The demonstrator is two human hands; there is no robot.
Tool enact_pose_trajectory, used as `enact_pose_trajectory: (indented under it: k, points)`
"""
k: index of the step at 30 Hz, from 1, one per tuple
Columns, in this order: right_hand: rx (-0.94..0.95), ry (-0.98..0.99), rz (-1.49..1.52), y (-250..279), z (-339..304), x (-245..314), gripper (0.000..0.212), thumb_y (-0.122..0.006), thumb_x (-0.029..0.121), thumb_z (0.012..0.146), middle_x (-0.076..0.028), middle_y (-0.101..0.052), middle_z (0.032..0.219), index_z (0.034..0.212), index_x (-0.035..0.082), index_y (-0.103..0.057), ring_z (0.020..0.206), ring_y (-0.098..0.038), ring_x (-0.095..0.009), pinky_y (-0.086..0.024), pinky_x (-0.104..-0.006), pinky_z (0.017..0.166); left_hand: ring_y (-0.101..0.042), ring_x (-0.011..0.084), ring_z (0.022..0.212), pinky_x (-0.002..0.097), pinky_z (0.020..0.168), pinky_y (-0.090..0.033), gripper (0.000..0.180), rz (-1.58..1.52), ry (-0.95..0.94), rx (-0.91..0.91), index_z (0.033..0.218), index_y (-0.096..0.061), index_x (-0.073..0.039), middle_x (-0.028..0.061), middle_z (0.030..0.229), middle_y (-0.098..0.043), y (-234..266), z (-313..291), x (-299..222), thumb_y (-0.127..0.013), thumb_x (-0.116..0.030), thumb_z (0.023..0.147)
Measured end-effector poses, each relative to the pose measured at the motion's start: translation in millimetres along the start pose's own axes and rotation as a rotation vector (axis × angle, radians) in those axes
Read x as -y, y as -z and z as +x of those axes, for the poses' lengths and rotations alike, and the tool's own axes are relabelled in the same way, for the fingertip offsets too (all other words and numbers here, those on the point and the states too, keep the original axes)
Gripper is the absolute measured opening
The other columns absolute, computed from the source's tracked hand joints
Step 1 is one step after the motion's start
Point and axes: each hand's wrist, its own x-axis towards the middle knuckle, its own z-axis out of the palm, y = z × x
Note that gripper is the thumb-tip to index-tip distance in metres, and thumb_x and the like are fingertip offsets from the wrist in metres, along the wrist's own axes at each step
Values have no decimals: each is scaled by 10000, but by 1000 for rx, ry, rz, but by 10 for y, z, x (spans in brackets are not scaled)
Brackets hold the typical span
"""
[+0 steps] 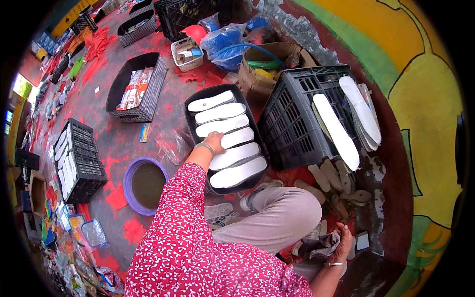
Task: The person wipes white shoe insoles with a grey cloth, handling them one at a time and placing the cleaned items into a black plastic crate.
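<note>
A black bin [190,118] in front of me holds a row of white insoles [221,112], lying on their sides in stacks. My left hand [213,143] reaches into it, its fingers closed on the left end of one white insole [238,137]. Low on the right, my right hand [342,243] is closed around a crumpled grey-brown cloth [320,246], beside my bent knee. Part of that hand's grip is hidden by the cloth.
A dark plastic crate [292,119] stands right of the bin, with white insoles [336,131] on it. Loose insoles [336,178] lie below. To the left are a purple basin [129,185] of murky water, a crate [89,163] and a checkered basket [143,111].
</note>
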Motion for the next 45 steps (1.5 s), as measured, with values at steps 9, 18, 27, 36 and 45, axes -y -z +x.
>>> enact_pose_trajectory:
  k: [9, 18, 27, 36, 45]
  points:
    - [39, -20, -32, -14, 9, -48, 324, -571, 294, 887, -54, -585, 639, 958, -21, -602, 521, -533, -107, -426, -214, 482, -358, 300, 1238, 371, 1031, -320, 712, -96, -34, -99, 1284, -445, -74, 142, 1311, -418, -29, -111, 96, -733, -285, 668]
    - [48, -24, -29, 17, -10, -43, 319, -578, 291, 883, -55, -595, 649, 953, -19, -611, 537, -542, -106, -432, -212, 496, -369, 300, 1232, 380, 1016, -336, 588, -78, -21, -92, 1253, -465, -69, 145, 1300, -427, -154, -48, -2, -684, -247, 737]
    - [39, -33, -49, 23, 9, -67, 309, -583, 282, 880, -61, -598, 656, 950, -18, -620, 551, -546, -110, -428, -208, 507, -368, 302, 1230, 372, 1025, -321, 520, -52, 5, -80, 1239, -492, -64, 137, 1298, -439, -82, -68, -111, -646, -240, 774]
    - [36, -18, -60, -42, -8, -30, 302, -576, 279, 885, -57, -589, 644, 939, -15, -615, 531, -535, -106, -417, -210, 488, -462, 290, 1061, 412, 827, -429, 335, 93, 22, -301, 1046, -561, -38, 147, 1090, -512, -217, -422, -545, -588, -278, 814]
    - [25, 1, -72, -76, -34, -24, 351, -585, 312, 878, -51, -571, 625, 950, -32, -601, 522, -518, -104, -403, -211, 479, -489, 316, 1040, 429, 866, -425, 404, 29, 91, -190, 1149, -516, -49, 170, 1100, -519, -481, -441, -462, -503, -339, 868]
